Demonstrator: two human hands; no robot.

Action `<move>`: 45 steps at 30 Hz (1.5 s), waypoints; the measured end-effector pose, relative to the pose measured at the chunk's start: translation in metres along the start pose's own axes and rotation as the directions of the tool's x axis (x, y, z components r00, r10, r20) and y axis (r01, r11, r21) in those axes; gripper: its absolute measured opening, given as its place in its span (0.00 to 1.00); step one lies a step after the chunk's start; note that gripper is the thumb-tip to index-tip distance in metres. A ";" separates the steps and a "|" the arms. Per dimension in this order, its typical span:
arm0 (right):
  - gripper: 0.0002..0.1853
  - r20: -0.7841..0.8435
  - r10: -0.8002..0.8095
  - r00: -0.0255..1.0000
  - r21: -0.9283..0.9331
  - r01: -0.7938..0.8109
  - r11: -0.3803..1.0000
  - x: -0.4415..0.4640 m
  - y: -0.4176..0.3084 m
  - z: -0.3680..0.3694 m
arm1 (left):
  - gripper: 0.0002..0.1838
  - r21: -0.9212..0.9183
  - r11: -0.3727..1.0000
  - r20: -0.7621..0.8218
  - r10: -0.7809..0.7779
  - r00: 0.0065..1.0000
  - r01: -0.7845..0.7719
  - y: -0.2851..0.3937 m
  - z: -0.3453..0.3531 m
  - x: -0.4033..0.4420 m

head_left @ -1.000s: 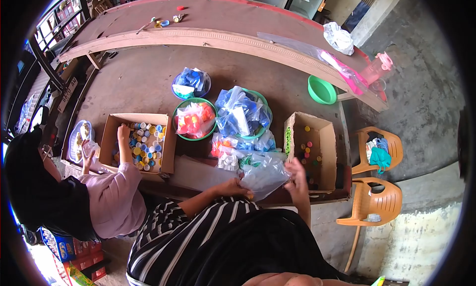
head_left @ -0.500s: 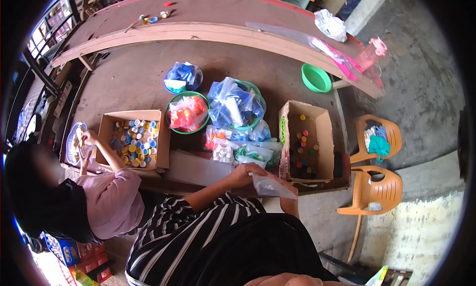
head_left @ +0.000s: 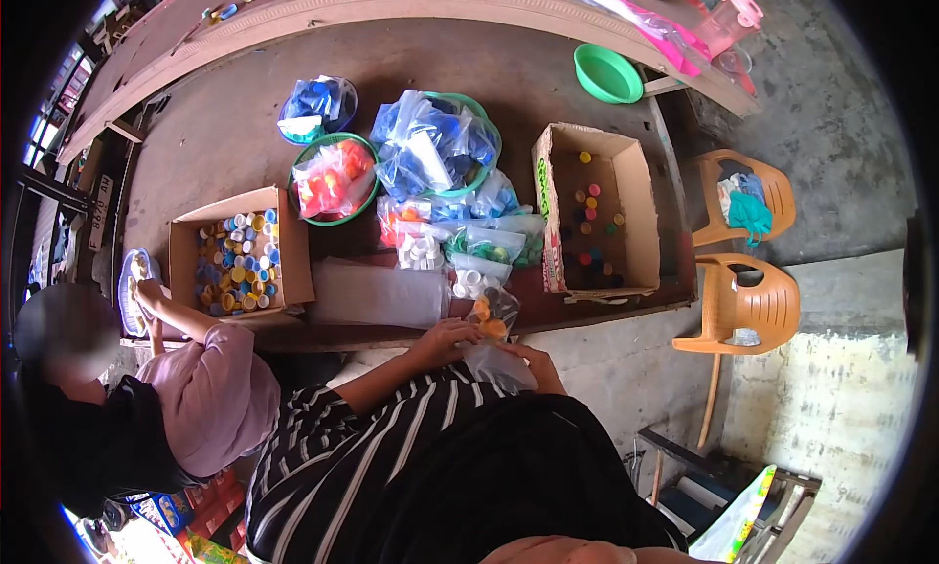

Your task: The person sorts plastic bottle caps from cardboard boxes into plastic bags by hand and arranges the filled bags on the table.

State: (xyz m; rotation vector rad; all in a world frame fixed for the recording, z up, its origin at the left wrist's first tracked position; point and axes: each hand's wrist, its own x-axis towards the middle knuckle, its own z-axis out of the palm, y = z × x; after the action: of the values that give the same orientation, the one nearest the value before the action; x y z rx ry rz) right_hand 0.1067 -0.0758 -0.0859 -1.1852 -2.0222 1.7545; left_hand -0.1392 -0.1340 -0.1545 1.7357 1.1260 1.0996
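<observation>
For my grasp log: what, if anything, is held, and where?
The left hand and right hand hold a clear plastic bag around its middle, between the orange caps and its loose end.

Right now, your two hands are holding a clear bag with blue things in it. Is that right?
Not quite: the head view shows orange things, not blue, in the clear bag. Your left hand and right hand are holding it.

One bare left hand [head_left: 445, 342], back upward, fingers bent and closed, its forearm slanting in from the left. One bare right hand [head_left: 531, 364], near the left, fingers closed in a pinch.
</observation>
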 end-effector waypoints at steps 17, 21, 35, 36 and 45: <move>0.28 -0.069 0.306 0.949 -0.007 -0.307 0.952 0.014 0.061 0.025 | 0.15 -0.161 0.743 0.020 -0.656 0.755 0.650 0.015 0.001 -0.017; 0.24 -0.073 0.307 0.949 0.066 -0.302 0.951 0.014 0.066 0.032 | 0.18 -0.311 0.706 -0.028 -0.676 0.736 0.637 0.008 0.012 -0.024; 0.16 -0.226 0.298 0.927 0.281 -0.231 0.932 0.009 0.074 0.043 | 0.13 -0.473 0.646 -0.060 -0.702 0.709 0.600 0.001 0.020 -0.034; 0.20 -0.210 0.311 0.927 0.261 -0.253 0.931 0.008 0.071 0.042 | 0.12 -0.494 0.633 -0.045 -0.704 0.709 0.597 0.003 0.018 -0.033; 0.34 -0.368 -0.293 0.883 -0.354 0.158 0.922 0.035 0.027 0.025 | 0.15 -0.297 0.759 -0.082 -0.625 0.776 0.579 0.024 0.015 -0.022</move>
State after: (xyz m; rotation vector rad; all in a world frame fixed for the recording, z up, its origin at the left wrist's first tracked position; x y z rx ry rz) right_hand 0.0793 -0.0711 -0.1284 -1.2156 -2.1112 0.9870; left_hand -0.1240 -0.1646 -0.1428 0.9616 1.4486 0.9356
